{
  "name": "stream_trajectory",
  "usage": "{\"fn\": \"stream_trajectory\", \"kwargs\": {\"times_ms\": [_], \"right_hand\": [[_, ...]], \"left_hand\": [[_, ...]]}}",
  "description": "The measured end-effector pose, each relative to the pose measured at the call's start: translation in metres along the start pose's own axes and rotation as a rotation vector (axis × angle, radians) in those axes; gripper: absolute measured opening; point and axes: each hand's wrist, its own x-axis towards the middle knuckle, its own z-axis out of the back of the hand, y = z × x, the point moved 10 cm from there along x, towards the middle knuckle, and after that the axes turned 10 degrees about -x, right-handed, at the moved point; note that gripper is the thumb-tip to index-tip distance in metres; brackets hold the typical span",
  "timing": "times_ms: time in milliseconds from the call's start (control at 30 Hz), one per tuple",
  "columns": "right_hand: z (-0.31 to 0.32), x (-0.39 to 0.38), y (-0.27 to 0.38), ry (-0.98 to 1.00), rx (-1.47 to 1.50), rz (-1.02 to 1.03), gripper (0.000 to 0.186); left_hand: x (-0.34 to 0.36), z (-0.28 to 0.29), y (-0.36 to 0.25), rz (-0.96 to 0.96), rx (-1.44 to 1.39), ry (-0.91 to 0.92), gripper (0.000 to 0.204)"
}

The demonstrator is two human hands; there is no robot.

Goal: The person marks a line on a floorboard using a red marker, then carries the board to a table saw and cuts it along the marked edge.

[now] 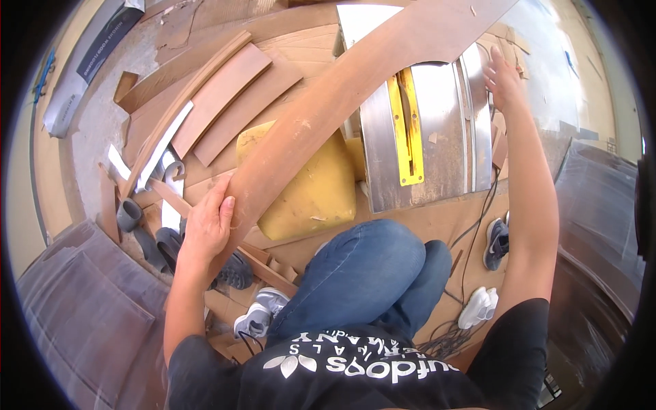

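A long reddish-brown wood plank (321,113) slants from the lower left to the upper right across a metal table saw (444,137). My left hand (210,220) is closed on the plank's near left end, with the thumb on its top face. My right hand (504,80) is raised beside the saw table's right edge, below the plank's far part, with fingers apart and nothing in it. A yellow slotted insert plate (411,147) sits in the saw's top; its upper end is hidden under the plank. The saw's yellow housing (318,191) shows left of the table.
Several cut boards (222,102) lie on cardboard at the left. Dark shoes (167,247), wood scraps and a grey cup-like piece (128,214) lie near my left arm. A black cable (471,236) and white shoes (478,307) are at the right. A long box (109,41) stands far left.
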Motion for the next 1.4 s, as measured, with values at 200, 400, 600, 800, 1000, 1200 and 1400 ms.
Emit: {"fn": "stream_trajectory", "kwargs": {"times_ms": [200,400,600,800,1000,1200,1400], "right_hand": [[-0.020,0.021,0.014,-0.018,-0.049,0.064,0.065],[-0.035,0.037,0.028,0.133,0.108,0.112,0.054],[-0.044,0.054,0.011,0.211,0.341,0.196,0.042],[-0.031,0.039,-0.011,0.175,0.402,0.116,0.039],[-0.028,0.056,-0.009,0.109,0.547,0.184,0.031],[-0.015,0.065,-0.028,0.063,0.602,0.159,0.021],[-0.006,0.057,-0.031,0.059,0.587,0.156,0.020]], "left_hand": [[0.058,-0.013,-0.043,0.012,0.085,0.038,0.051],[0.138,-0.056,-0.084,-0.033,0.136,-0.019,0.062],[0.144,-0.073,-0.125,-0.114,0.401,-0.075,0.093],[0.136,-0.079,-0.151,-0.126,0.471,-0.034,0.086],[0.139,-0.071,-0.149,-0.205,0.412,-0.096,0.076],[0.151,-0.087,-0.145,-0.236,0.336,-0.069,0.073],[0.156,-0.087,-0.149,-0.293,0.329,-0.104,0.072]]}}
